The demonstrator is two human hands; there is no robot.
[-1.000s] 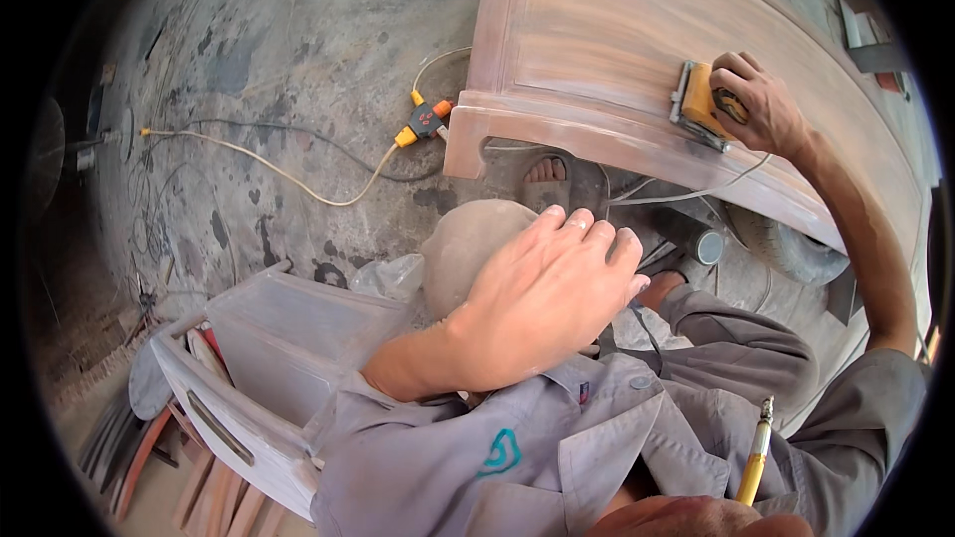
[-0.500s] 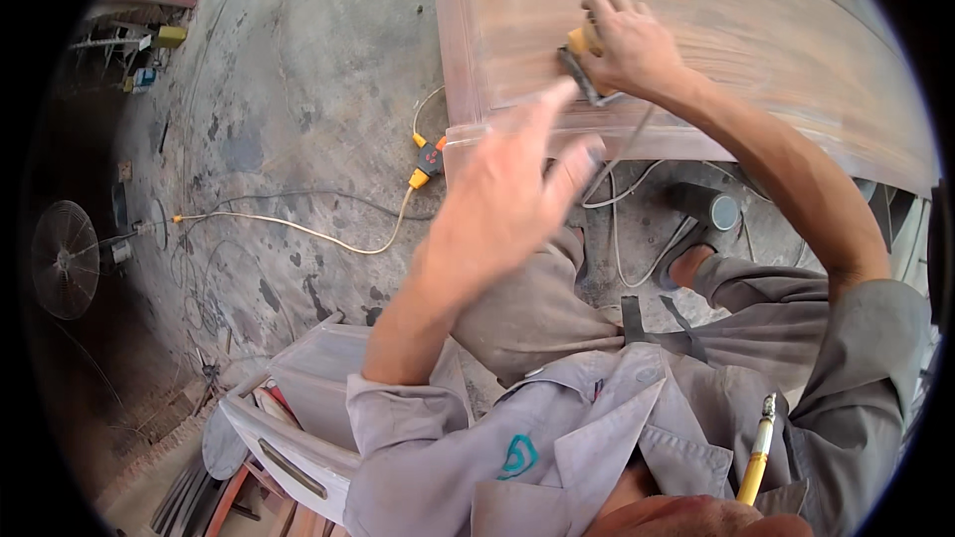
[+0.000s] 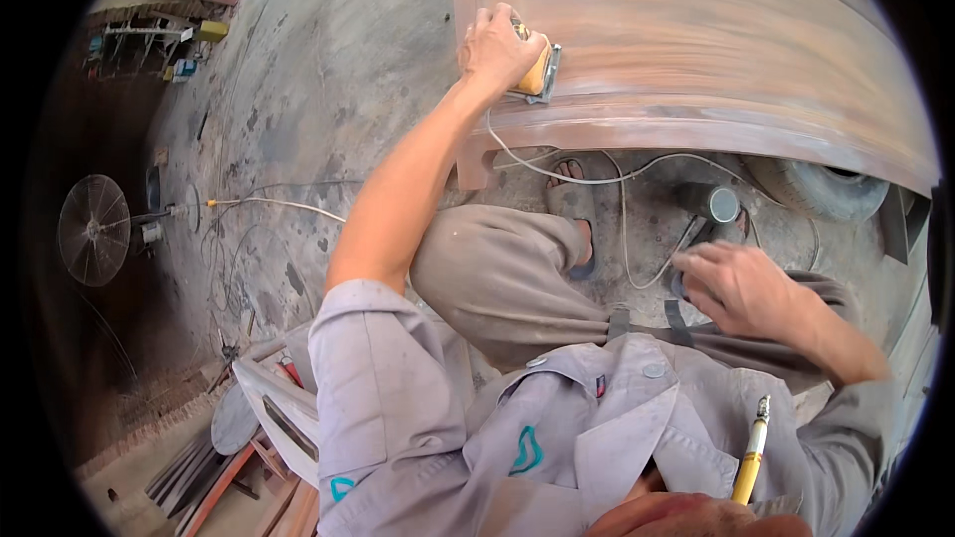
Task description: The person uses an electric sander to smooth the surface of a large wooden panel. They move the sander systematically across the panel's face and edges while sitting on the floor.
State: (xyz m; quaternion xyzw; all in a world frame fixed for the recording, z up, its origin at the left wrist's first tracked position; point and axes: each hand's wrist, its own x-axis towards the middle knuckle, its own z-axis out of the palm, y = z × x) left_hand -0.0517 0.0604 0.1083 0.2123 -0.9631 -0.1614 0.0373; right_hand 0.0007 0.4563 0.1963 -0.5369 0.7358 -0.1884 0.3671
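sander in the left hand, cord slack below

the sander sits on the panel, near its left end and close to the near edge. the left hand is clamped on it from above, alone. the right hand is well apart, nearer, over the lap; it is blurred, no tool shows in it, and i cannot tell how far its fingers are closed.

a few things could go wrong. with one hand steering so close to the left end, the sander could tip over the border and round it off or gouge it. the cord droops over the near edge and loops by the feet; a sandal or the can could catch it and tug the sander askew. ash from the cigarette could drop onto the shirt.

half a second ago the right hand held the sander, and the left was open, reaching toward it. now the grip has changed sides, the right hand has drawn back, and the sander is farther left on the panel.
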